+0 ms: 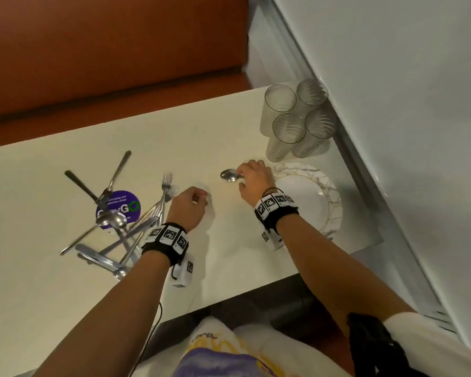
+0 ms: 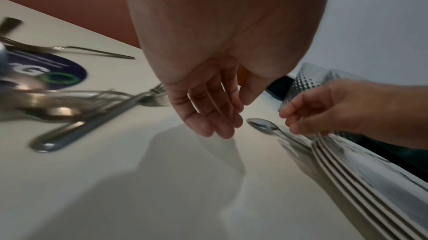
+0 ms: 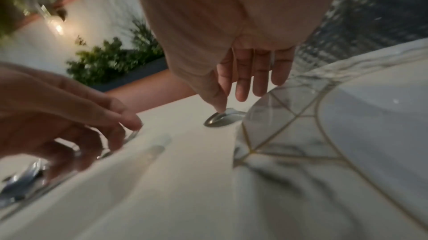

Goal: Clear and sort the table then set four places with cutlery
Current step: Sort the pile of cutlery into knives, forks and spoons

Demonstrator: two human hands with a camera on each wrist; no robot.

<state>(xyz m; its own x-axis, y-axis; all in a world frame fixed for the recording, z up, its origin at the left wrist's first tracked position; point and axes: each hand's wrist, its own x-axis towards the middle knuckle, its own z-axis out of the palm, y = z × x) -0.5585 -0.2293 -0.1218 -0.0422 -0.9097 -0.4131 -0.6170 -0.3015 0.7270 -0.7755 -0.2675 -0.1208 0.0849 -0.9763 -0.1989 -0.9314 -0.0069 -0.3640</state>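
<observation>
Sorting looks to be the step in hand, with no places set yet: the table (image 1: 52,295) carries a stack of plates (image 1: 305,205) by the wall, four glasses (image 1: 297,118) grouped behind it, and a tangled heap of cutlery (image 1: 120,227) over a purple sticker (image 1: 120,205) at the left. Bare tabletop lies between heap and plates, and more toward the near edge, so there is room to lay cutlery out; the wall hems in the right side. The right hand (image 1: 253,180) rests thumb and fingertips on a lone spoon (image 1: 229,175), which lies flat just left of the plates. The left hand (image 1: 188,208) hangs beside the heap, fingers loosely curled and holding nothing. Lifting the flat spoon probably calls for a firm pinch on its handle
</observation>
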